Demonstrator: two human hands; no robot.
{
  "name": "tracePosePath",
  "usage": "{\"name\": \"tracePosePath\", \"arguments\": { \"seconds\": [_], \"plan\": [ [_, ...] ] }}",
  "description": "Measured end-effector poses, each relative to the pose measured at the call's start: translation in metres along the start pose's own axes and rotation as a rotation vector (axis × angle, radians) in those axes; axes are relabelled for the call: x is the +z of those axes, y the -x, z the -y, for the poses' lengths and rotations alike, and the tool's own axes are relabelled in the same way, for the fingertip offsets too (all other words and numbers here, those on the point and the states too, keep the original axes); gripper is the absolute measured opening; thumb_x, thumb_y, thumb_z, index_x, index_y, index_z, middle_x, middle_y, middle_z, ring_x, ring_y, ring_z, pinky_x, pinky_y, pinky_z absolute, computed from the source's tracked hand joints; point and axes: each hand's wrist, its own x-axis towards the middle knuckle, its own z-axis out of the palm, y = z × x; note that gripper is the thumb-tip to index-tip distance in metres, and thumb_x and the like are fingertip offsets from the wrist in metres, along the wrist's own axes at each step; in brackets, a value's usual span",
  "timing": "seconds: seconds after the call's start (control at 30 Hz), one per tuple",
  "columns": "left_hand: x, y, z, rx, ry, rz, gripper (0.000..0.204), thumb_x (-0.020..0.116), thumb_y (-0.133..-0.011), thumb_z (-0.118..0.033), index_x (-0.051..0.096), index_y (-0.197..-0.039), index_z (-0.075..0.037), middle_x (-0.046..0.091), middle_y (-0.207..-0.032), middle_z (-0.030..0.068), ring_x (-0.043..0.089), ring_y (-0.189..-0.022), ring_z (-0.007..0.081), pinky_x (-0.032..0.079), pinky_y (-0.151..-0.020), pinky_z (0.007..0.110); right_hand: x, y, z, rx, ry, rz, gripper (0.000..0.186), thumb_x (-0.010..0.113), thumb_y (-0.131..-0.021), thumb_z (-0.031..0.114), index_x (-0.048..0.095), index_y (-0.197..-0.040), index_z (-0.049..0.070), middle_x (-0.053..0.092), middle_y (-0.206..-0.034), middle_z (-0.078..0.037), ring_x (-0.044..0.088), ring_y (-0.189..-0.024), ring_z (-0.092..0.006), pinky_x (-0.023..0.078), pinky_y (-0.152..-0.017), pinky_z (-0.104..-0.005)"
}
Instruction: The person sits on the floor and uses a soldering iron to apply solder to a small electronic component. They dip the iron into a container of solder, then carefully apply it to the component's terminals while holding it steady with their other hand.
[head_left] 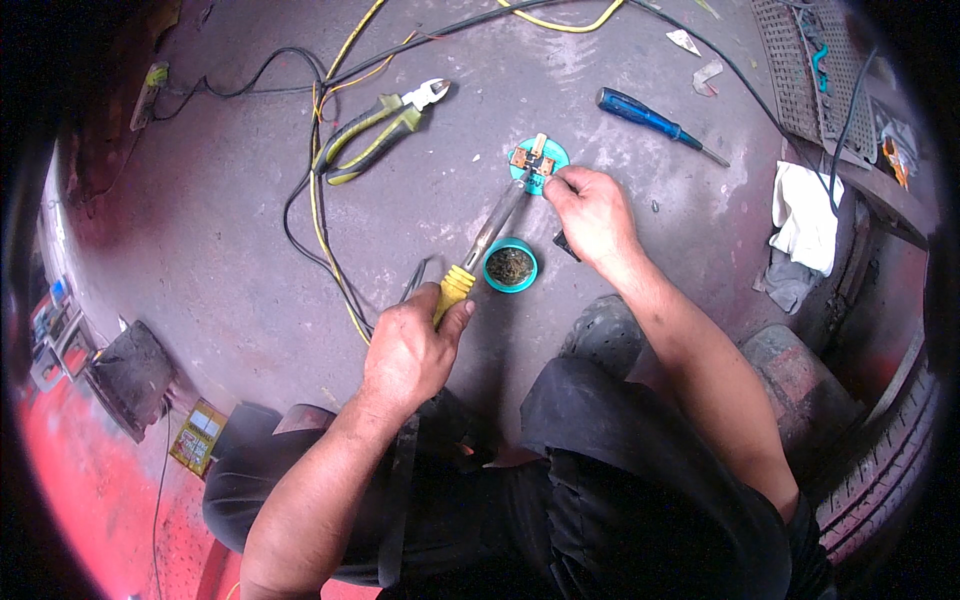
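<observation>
My left hand [412,345] is wrapped round the yellow handle of a soldering iron [490,235], whose metal shaft slants up and away to the right. Its tip meets a small electrical part [537,158] with brass-coloured terminals and a dark middle. That part lies on a round teal lid [525,184]. At the lid's near right edge, the thumb and fingers of my right hand [597,212] are pinched together; their tips partly hide what they grip. A small teal tin [511,266] of dark brownish, crumbly-looking stuff stands just right of the iron. Beneath my right hand is a small black piece [566,246].
Green-and-black-handled pliers [385,125] lie far left, beside black and yellow cables [318,190]. A blue screwdriver [650,118] lies far right. White cloth [803,218], a perforated metal panel [815,75] and a tyre [885,470] are along the right side.
</observation>
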Motion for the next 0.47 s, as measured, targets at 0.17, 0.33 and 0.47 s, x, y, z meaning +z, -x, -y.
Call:
{"name": "tracePosePath", "arguments": {
  "seconds": [0.17, 0.33, 0.47],
  "plan": [
    [0.0011, 0.0, 0.002, 0.008, 0.0, -0.007, 0.04, 0.066, -0.098, -0.034, 0.059, -0.091, 0.005, 0.061, -0.072, 0.028, 0.065, -0.073, 0.0454, 0.049, -0.067, 0.051, 0.0004, -0.0002, -0.0005, -0.016, -0.005, -0.005, 0.03, 0.06, -0.093, 0.03, 0.07, -0.09, 0.002, 0.065, -0.074, -0.022, 0.066, -0.071, -0.0379, 0.049, -0.067, -0.0476],
    [0.0001, 0.0002, 0.0008, 0.014, 0.0, -0.01, 0.039, 0.066, -0.098, -0.033, 0.059, -0.092, 0.005, 0.061, -0.073, 0.0282, 0.065, -0.073, 0.0456, 0.049, -0.068, 0.051, 0.0015, -0.0004, -0.0012, 0.002, 0.003, -0.007, 0.03, 0.06, -0.093, 0.031, 0.07, -0.09, 0.002, 0.065, -0.075, -0.022, 0.066, -0.07, -0.0377, 0.049, -0.067, -0.0473],
    [0.0, 0.0002, 0.0011, 0.013, -0.001, -0.01, 0.039, 0.066, -0.098, -0.033, 0.06, -0.092, 0.005, 0.061, -0.074, 0.0282, 0.065, -0.074, 0.0458, 0.05, -0.068, 0.051, 0.0009, 0.0002, 0.0001, -0.008, -0.004, -0.007, 0.03, 0.061, -0.093, 0.031, 0.07, -0.092, 0.002, 0.066, -0.075, -0.022, 0.066, -0.072, -0.0377, 0.049, -0.068, -0.0474]
  ]
}}
